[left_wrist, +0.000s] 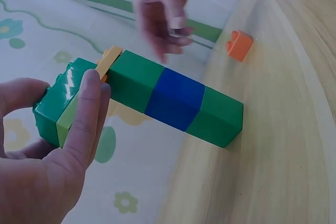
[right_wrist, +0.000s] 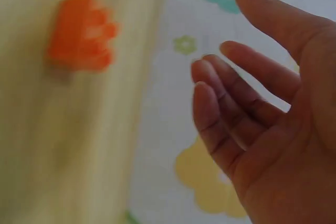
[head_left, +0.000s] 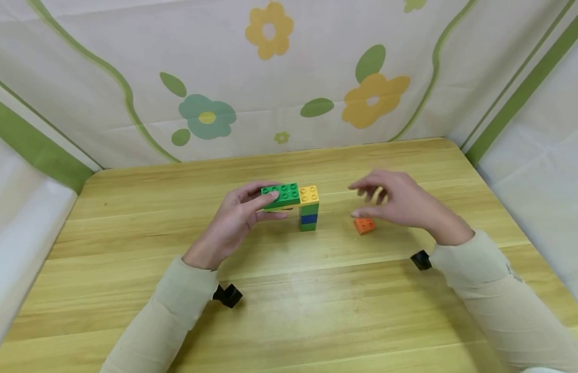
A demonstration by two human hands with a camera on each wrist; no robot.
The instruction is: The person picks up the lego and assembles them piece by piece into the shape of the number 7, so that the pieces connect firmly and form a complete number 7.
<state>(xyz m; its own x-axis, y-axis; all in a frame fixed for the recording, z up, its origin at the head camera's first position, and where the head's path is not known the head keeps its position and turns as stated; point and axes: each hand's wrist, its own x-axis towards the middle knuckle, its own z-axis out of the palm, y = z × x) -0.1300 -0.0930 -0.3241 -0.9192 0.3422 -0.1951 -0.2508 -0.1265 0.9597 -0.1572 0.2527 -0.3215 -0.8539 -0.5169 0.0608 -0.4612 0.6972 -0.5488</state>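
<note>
A column of toy building bricks, green, blue (head_left: 309, 218) and green, stands upright on the table. A yellow brick (head_left: 309, 194) tops it. To its left, clear of the tabletop, a long green brick (head_left: 280, 195) juts out with a light green brick (left_wrist: 67, 116) under it. My left hand (head_left: 237, 212) holds this overhanging part, thumb on the studs and fingers beneath. Right of the column, my right hand (head_left: 398, 199) hovers with loosely bent fingers, holding nothing. Just below its thumb lies an orange brick (head_left: 364, 225) on the table.
The wooden table (head_left: 289, 311) reaches back to a white curtain (head_left: 289, 83) printed with flowers, which also hangs at both sides. Small black devices (head_left: 230, 296) stick out at both sleeve cuffs.
</note>
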